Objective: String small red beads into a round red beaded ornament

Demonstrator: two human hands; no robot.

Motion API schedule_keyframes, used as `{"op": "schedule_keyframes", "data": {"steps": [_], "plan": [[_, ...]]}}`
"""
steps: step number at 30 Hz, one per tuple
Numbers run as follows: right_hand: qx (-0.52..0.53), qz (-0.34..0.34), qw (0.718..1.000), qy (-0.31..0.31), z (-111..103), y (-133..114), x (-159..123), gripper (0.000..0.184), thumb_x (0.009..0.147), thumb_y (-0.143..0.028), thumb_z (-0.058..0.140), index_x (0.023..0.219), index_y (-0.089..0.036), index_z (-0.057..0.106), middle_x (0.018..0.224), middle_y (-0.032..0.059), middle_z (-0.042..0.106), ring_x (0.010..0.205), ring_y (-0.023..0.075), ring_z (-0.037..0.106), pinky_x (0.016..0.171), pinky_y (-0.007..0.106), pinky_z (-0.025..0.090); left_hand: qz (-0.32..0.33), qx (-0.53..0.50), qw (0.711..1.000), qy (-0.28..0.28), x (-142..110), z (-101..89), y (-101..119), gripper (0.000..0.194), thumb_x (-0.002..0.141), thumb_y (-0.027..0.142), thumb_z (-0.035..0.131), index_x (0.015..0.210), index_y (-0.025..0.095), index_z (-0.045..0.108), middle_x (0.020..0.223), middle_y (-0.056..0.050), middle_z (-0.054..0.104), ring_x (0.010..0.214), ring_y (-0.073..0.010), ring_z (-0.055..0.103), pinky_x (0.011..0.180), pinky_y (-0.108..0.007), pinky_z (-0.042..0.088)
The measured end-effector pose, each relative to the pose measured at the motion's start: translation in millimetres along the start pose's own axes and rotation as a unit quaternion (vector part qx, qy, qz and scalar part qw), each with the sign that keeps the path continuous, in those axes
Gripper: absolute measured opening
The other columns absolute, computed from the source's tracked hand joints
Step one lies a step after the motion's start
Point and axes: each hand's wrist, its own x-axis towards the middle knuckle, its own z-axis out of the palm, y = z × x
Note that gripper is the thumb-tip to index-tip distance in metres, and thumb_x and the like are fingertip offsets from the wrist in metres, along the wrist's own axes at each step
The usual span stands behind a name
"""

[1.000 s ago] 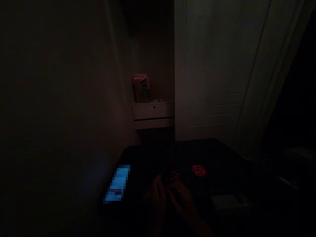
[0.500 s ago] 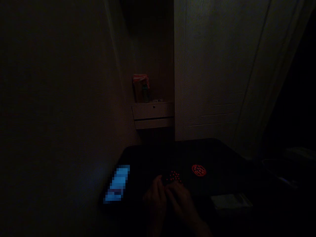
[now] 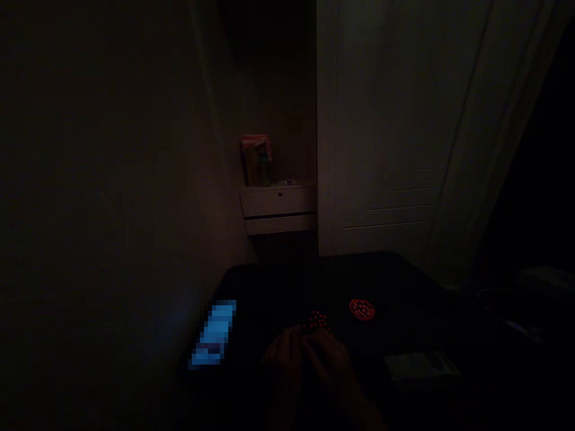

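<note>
In the dim head view my left hand (image 3: 284, 353) and my right hand (image 3: 327, 354) meet fingertip to fingertip low over the dark table (image 3: 287, 281). Both look closed in a pinch, but whatever lies between the fingers is too dark and small to make out. Several small red beads (image 3: 318, 319) lie scattered just beyond the fingertips. To their right is a round, red-rimmed dish (image 3: 362, 310) with more small red pieces inside it.
A lit, pixelated screen (image 3: 213, 334) lies at the table's left edge. Near the front right is a pale flat box (image 3: 421, 366). Behind the table stand a drawer unit (image 3: 279, 206) bearing a bottle (image 3: 265, 172), and a pale wardrobe door (image 3: 386, 131).
The left fingers have curled down a little toward the right ones. The right hand has barely shifted. Beads, dish and screen stay where they were.
</note>
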Motion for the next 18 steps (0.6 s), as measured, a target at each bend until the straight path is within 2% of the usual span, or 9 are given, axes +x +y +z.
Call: {"op": "schedule_keyframes", "data": {"steps": [4, 10, 18], "plan": [[0.0, -0.004, 1.0, -0.001, -0.7, -1.6, 0.5, 0.015, 0.1, -0.022, 0.054, 0.097, -0.025, 0.068, 0.088, 0.002, 0.074, 0.078, 0.018, 0.071, 0.074, 0.027, 0.055, 0.001, 0.003, 1.0, 0.004, 2.5, -0.7, 1.5, 0.049, 0.106, 0.037, 0.035, 0.07, 0.022, 0.065, 0.058, 0.0, 0.068, 0.049, -0.0127, 0.064, 0.05, -0.023, 0.044], [0.005, 0.009, 1.0, 0.004, 0.2, -0.9, -1.5, 0.011, 0.097, -0.021, 0.056, 0.093, -0.024, 0.065, 0.085, 0.0012, 0.072, 0.075, 0.0168, 0.069, 0.072, 0.025, 0.054, 0.012, 0.007, 1.0, -0.007, 3.0, -0.8, 2.2, 0.049, 0.107, 0.037, 0.034, 0.071, 0.022, 0.065, 0.058, 0.001, 0.067, 0.051, -0.0129, 0.064, 0.051, -0.023, 0.043], [0.033, 0.053, 0.996, 0.068, 0.9, 1.5, -1.1, 0.011, 0.098, -0.022, 0.053, 0.091, -0.023, 0.062, 0.081, 0.0014, 0.07, 0.073, 0.0166, 0.068, 0.069, 0.024, 0.055, 0.006, 0.028, 1.0, 0.006, -2.2, 2.7, -2.2, 0.047, 0.106, 0.036, 0.036, 0.07, 0.021, 0.063, 0.057, 0.001, 0.066, 0.049, -0.013, 0.062, 0.049, -0.024, 0.041]]}}
